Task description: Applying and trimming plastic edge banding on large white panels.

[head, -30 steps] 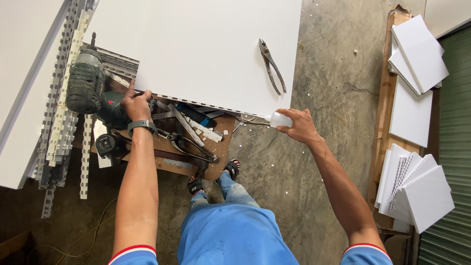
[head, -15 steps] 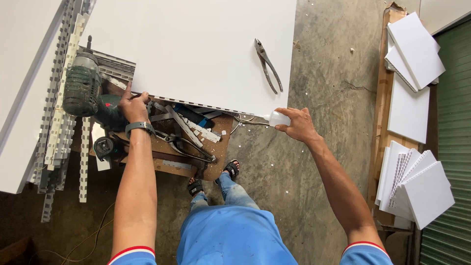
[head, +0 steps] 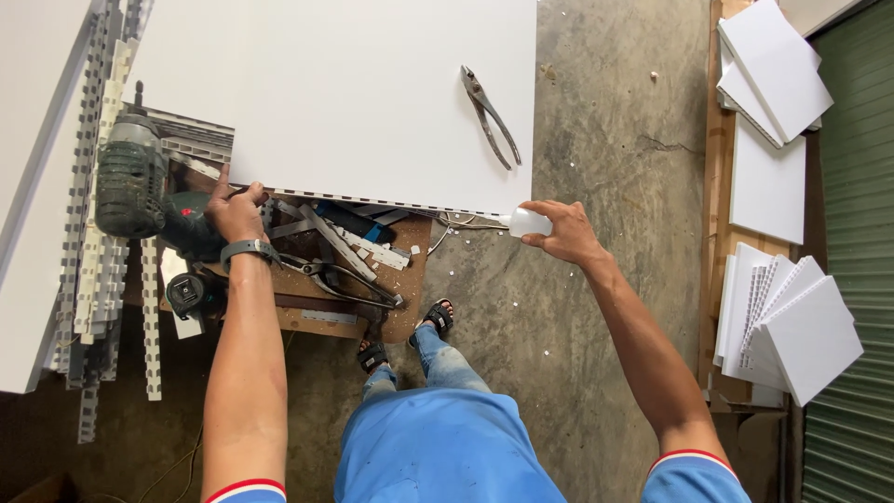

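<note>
Head view, looking straight down. A large white panel [head: 345,93], flat and smooth with a matte face, is lying across the work area; its near edge is showing a row of small hollow cells. The left hand [head: 235,210] is resting at that near edge by the panel's left corner, fingers curled against the edge; whether they are pinching it or only pressing on it cannot be told. A dark wristband [head: 248,250] is sitting on that wrist.

The right hand [head: 563,231] is closing around a small white plastic bottle [head: 527,222], rounded in shape, held just at the panel's near right corner with its tip pointing toward the edge.

1 pair of metal pliers [head: 489,114], grey and dull, is lying on the panel's face with handles splayed. Left of the left hand, a worn green power tool [head: 130,177] with a ribbed body is lying on perforated metal strips [head: 93,279]. Below the panel's edge, a brown wooden board [head: 396,312] is carrying scrap strips and metal shears [head: 340,279].

The floor is rough grey concrete [head: 605,112], speckled with white chips. At the right, stacks of white cut panels [head: 792,317] are leaning on a wooden frame.
</note>
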